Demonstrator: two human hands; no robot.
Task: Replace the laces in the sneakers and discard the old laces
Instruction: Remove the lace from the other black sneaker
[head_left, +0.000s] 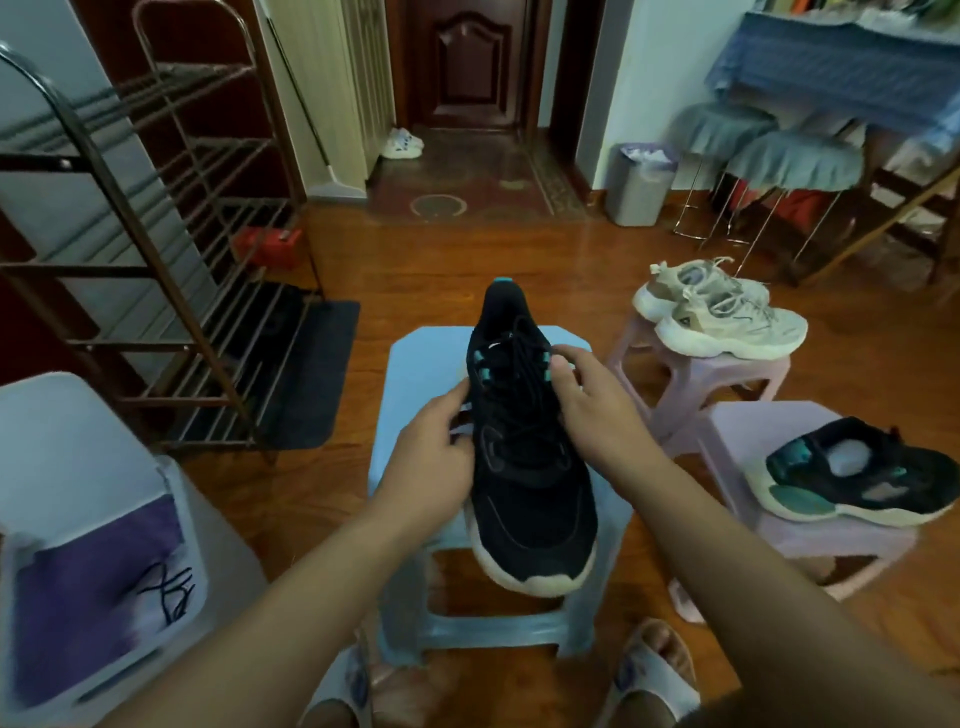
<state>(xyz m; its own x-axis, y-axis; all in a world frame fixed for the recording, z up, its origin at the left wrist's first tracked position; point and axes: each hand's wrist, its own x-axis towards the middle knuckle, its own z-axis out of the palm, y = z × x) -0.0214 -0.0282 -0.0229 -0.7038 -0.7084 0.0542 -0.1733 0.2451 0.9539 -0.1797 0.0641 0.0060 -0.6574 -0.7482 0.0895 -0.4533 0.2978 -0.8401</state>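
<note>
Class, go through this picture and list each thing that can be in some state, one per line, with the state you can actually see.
Black sneaker on blue stool: laced, gripped by both hands.
Left hand: holding the sneaker's side.
Right hand: fingers at the laces.
Second black sneaker on pink stool: looks unlaced.
Beige sneakers: laced.
Near bin: open, dark lace inside.
Grey bin: open, lined.
Door: closed.

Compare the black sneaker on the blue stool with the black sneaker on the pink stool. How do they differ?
The sneaker on the blue stool carries black laces; the sneaker on the pink stool seems unlaced. The first is gripped by the left hand and right hand; the second lies untouched. The first shows its top, the second its side. Both are black with teal accents and pale soles.
</note>
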